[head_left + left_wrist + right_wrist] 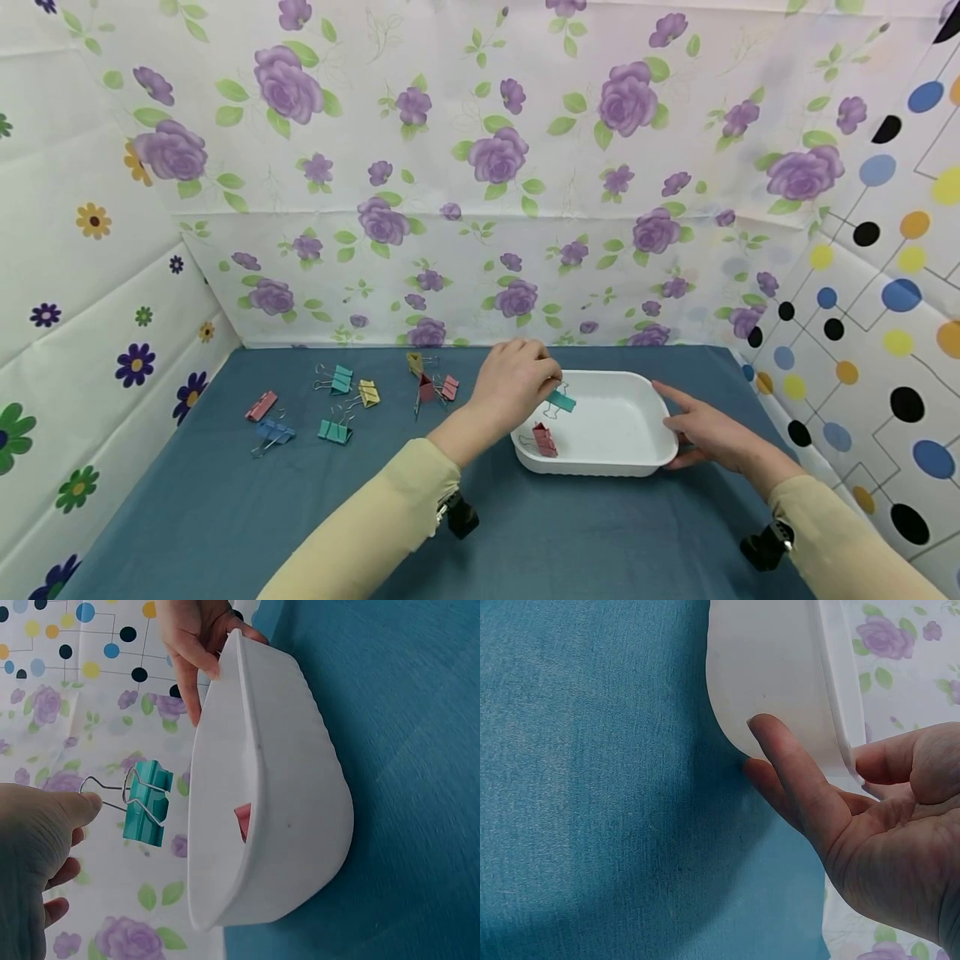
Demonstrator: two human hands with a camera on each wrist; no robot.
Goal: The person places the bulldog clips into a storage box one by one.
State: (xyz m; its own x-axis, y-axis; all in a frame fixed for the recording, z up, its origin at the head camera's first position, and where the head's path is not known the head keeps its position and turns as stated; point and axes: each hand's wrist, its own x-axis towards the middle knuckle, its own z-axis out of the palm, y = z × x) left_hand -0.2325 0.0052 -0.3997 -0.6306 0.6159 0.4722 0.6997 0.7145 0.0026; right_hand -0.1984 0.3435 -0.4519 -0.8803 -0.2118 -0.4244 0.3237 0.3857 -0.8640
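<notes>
My left hand (517,372) pinches a teal binder clip (561,401) by one wire handle, over the left part of a white tray (607,468). The left wrist view shows thumb and fingertip on the handle, with the clip's teal body (142,825) hanging free beside the tray's rim. Inside the tray at its left end lies a red binder clip (545,440). At the tray's right end my right hand (708,429) holds the edge. In the right wrist view its fingers (791,761) lie against the outer wall and the bent thumb is at the rim.
Left of the tray, several binder clips lie scattered: pink (261,406), blue (276,431), teal (334,431), yellow (368,392) and a dark red one (426,388) among others. Blue cloth (600,533) covers the table. Patterned sheets (450,167) stand behind and on both sides.
</notes>
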